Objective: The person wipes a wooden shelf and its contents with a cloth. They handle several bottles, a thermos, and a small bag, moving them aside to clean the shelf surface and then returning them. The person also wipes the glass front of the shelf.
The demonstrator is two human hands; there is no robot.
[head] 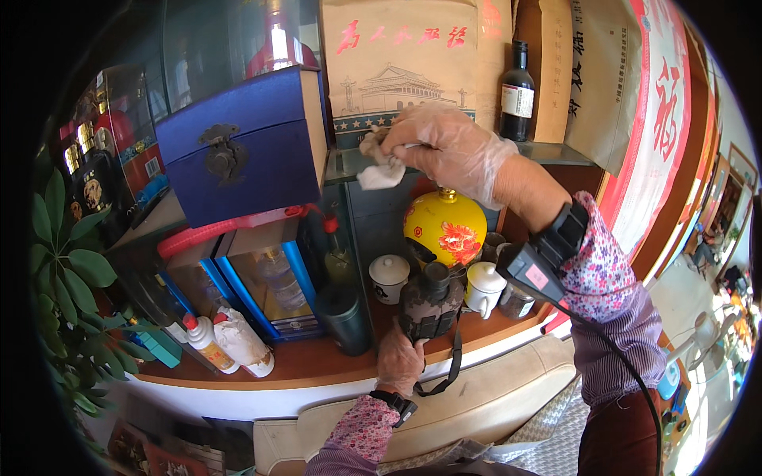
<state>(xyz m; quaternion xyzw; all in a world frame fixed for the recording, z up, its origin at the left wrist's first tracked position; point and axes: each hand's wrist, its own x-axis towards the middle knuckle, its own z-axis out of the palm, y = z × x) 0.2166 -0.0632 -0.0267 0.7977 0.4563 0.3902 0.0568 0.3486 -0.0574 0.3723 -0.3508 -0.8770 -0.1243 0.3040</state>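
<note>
My right hand (449, 149), in a clear plastic glove, pinches a crumpled white cloth (381, 166) with grey stains at the edge of the glass shelf (550, 153), in front of a brown paper bag with red writing. Below, my left hand (402, 357), also gloved, holds the lower part of a camouflage-covered canteen (431, 303) with a black strap (455, 366) at the wooden shelf. Around the canteen stand a white lidded mug (389, 276), another white lidded mug (485, 285) and a yellow round bottle with red flowers (449, 229).
A blue box with a metal clasp (244, 154) stands at upper left. A dark glass bottle (517, 98) is at upper right. A dark green cylinder (345, 321) and two white bottles stand lower left. Plant leaves (89, 268) edge the left; a beige sofa back (494, 387) lies below.
</note>
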